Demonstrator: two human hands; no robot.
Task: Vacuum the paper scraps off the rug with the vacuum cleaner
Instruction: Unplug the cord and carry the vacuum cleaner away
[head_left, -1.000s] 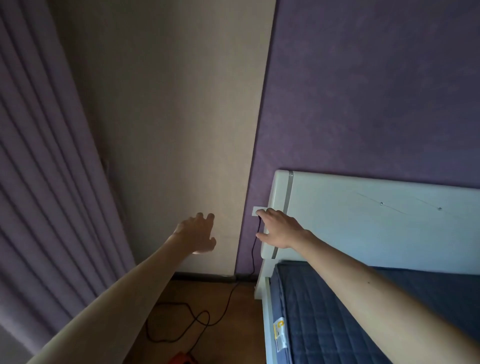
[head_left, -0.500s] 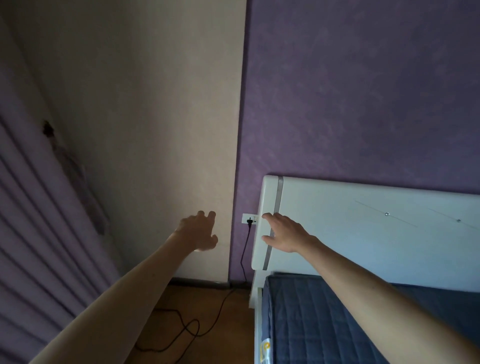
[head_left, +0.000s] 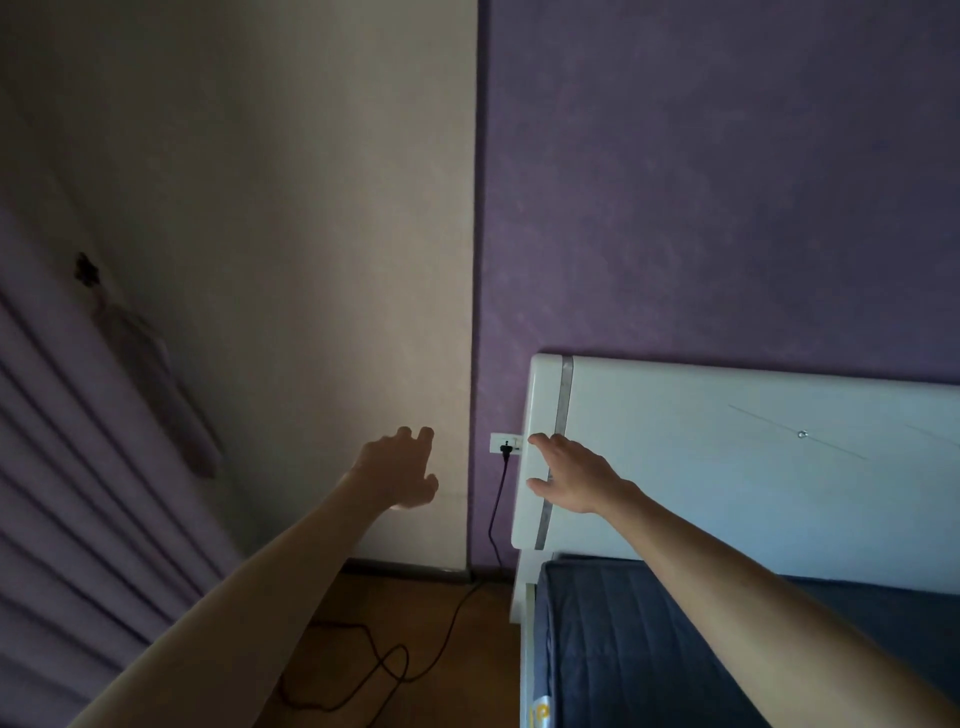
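With the black plug (head_left: 505, 450) seated in the white wall socket (head_left: 502, 441), power looks connected, but all the vacuuming is left. The vacuum cleaner, rug and paper scraps are out of view, and only a thin rubbery cord (head_left: 497, 506) drops below the socket to loop on the wooden floor (head_left: 483, 665). Left of the socket the left hand (head_left: 397, 470) hangs empty, fingers loosely apart; just right of it the right hand (head_left: 576, 480) spreads relaxed fingers before the glossy white headboard (head_left: 727, 467).
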